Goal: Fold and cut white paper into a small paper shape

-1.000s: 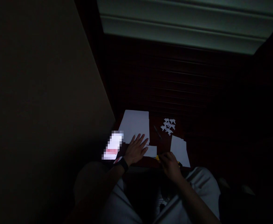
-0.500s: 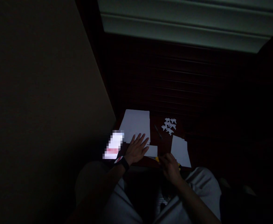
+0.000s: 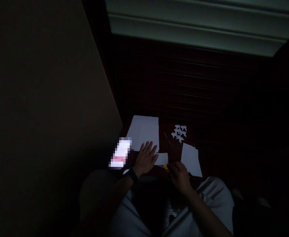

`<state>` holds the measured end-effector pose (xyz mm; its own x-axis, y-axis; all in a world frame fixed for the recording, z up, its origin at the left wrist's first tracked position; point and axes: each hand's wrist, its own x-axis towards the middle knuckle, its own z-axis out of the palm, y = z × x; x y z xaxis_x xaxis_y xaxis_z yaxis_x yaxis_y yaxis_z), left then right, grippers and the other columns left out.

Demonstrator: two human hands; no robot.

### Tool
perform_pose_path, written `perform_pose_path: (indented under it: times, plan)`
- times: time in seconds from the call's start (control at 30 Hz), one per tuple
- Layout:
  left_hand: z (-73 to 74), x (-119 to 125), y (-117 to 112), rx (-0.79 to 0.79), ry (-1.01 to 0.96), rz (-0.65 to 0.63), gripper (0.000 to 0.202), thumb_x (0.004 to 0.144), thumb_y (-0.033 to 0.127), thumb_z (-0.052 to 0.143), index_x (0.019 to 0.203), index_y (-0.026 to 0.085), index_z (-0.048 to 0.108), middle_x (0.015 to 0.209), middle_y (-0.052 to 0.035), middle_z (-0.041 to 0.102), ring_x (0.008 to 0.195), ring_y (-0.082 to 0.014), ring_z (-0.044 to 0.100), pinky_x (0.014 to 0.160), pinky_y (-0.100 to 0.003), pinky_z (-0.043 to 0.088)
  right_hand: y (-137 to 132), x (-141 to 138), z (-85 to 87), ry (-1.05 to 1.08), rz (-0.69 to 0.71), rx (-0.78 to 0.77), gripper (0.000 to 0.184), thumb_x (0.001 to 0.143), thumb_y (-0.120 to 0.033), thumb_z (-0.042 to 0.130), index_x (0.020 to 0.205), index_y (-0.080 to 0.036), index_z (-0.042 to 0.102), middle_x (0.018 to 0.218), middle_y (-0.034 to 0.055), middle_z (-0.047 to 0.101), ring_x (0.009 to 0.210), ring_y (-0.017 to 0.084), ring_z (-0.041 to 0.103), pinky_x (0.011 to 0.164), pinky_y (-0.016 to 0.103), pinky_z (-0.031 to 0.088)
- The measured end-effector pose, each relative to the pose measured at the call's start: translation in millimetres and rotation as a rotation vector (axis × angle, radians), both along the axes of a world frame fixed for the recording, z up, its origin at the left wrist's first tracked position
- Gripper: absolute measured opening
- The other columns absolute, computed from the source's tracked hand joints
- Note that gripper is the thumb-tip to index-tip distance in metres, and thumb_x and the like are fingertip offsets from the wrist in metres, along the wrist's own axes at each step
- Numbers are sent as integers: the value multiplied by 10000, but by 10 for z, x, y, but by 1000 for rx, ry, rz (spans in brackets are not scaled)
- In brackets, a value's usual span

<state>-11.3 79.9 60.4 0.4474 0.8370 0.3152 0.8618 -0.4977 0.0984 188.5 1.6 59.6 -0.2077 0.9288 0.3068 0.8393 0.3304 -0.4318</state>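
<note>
My left hand (image 3: 146, 160) lies flat with fingers spread, pressing on a small piece of white paper (image 3: 162, 158) near the table's front edge. Part of that paper is hidden under the hand. My right hand (image 3: 179, 176) is closed around a yellow and black utility knife (image 3: 165, 167). Its thin blade points left, along the near edge of the small paper; in this dim light I cannot tell whether it touches the paper. Most of the knife's handle is covered by the fingers.
A stack of white paper (image 3: 144, 130) lies at the back left, with a lit, blurred-out phone (image 3: 121, 154) beside it. A pen (image 3: 167, 139), several small folded paper pieces (image 3: 179, 132) and more white sheets (image 3: 190, 160) lie to the right on the dark table (image 3: 175, 153).
My left hand and the small paper have shifted slightly to the right. The knife in my right hand has moved a little left and away from me.
</note>
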Motion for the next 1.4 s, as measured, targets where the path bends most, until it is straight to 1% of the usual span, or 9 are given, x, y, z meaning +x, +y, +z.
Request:
perform_pose_path:
  times: [0.17,0.27,0.37,0.43,0.57,0.7,0.97,1.13,1.4]
  plan:
    - [-27,38,-38,0,-14,12,505,892,398,270,1357,200,260,1451,-47,173,1327,-241,89,1074,-471,90,29,16,-4,21,9,6,189,811,-225,538,989,-226,601,926,71,577,863,223,501,738,354,398]
    - [29,-4,1,3,-15,-8,490,897,375,266,1353,195,272,1448,-41,183,1328,-230,90,1078,-453,107,60,4,14,28,22,-12,177,803,-212,549,971,-228,604,929,66,579,869,220,500,740,349,403]
    - [100,-108,82,13,-4,-38,475,897,361,274,1346,208,289,1443,-29,204,1328,-219,97,1083,-439,106,87,5,24,33,36,-25,203,792,-201,562,990,-230,599,938,62,579,876,215,499,749,348,406]
    - [116,-185,135,16,6,-39,461,896,359,279,1336,226,311,1436,-21,227,1327,-218,107,1082,-443,100,96,12,22,38,42,-28,220,787,-200,570,1003,-231,596,938,61,578,877,215,499,753,350,406]
    - [66,-271,176,11,20,-24,450,895,366,286,1328,250,324,1429,-8,248,1325,-214,121,1081,-444,98,102,13,19,44,43,-35,215,785,-201,571,996,-230,596,935,60,575,877,215,497,762,355,403]
    - [21,-265,161,9,21,-11,458,894,376,281,1335,254,309,1431,-3,242,1325,-212,123,1080,-441,91,122,-14,43,28,48,-29,186,787,-193,563,966,-217,604,927,71,570,867,221,494,752,357,398]
    - [24,-262,159,21,46,-8,457,895,379,274,1343,288,281,1426,19,253,1324,-210,129,1079,-455,82,153,-95,82,-29,78,-55,91,792,-210,556,870,-198,600,909,75,535,867,224,460,761,349,377]
    - [26,-264,155,23,57,-7,460,894,377,277,1346,290,277,1425,19,253,1324,-213,127,1080,-455,81,149,-127,83,-46,77,-65,96,806,-211,534,874,-197,601,896,72,510,860,221,441,749,344,361]
    - [3,-266,169,13,53,-3,467,892,380,276,1348,279,277,1426,10,253,1325,-215,121,1078,-453,82,153,-126,79,-16,95,-78,85,799,-170,527,802,-179,612,826,62,485,820,203,429,700,317,344]
